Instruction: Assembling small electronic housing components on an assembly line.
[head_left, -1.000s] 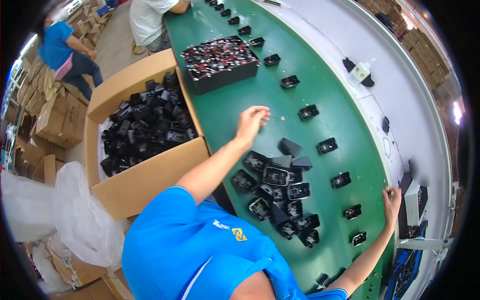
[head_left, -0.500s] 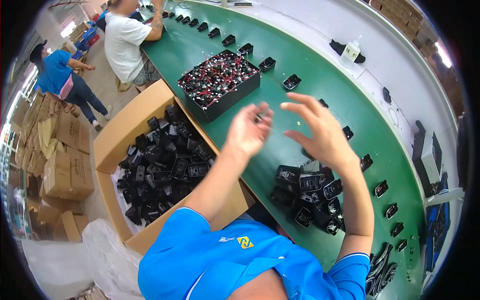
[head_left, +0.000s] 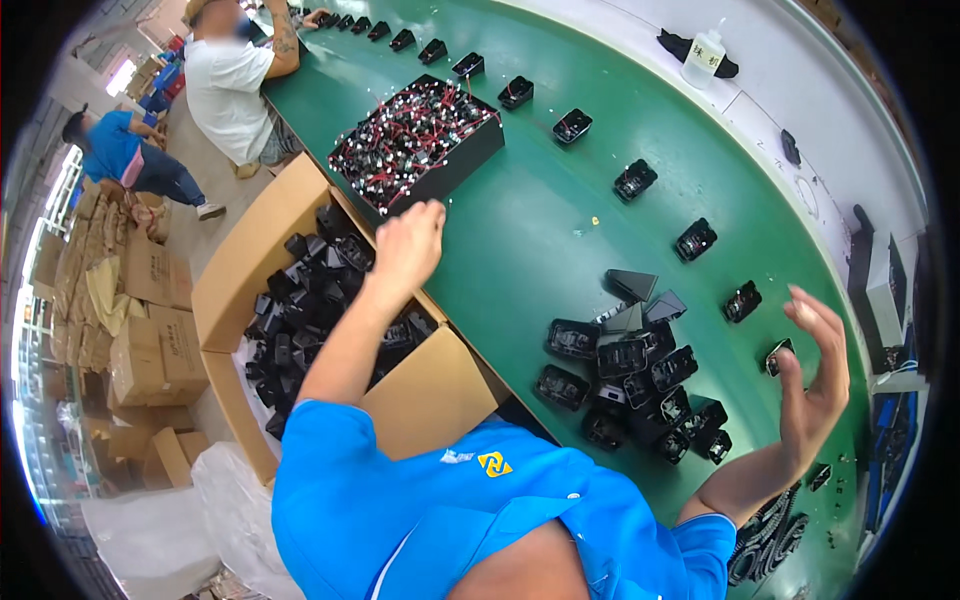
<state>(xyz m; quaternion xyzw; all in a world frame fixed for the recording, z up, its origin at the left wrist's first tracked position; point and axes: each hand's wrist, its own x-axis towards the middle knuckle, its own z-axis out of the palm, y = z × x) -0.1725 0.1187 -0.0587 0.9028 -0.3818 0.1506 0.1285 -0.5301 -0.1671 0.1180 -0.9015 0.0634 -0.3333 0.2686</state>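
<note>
My left hand (head_left: 408,245) is closed, knuckles up, just in front of the black bin (head_left: 455,165) heaped with small parts on red wires. What its curled fingers hold, if anything, is hidden. Out to the right, my right hand (head_left: 818,375) has its fingers stretched apart with nothing between them. Its thumb is nearest to a small black housing (head_left: 778,357) in the row along the green table. Between my arms lies a pile of black plastic housings (head_left: 622,357), some with their open side up. Several more housings fill the cardboard box (head_left: 435,390) below my left forearm.
A curved row of black housings, one of them (head_left: 635,180), runs along the green table (head_left: 520,240). A white bottle (head_left: 703,58) stands on the far ledge. Coiled black cables (head_left: 768,545) lie at lower right. A person in white (head_left: 225,90) sits at the table's far left.
My hands have moved apart: the left went left toward the bin, the right swung right and nearer to me over the row. The view has shifted slightly.
</note>
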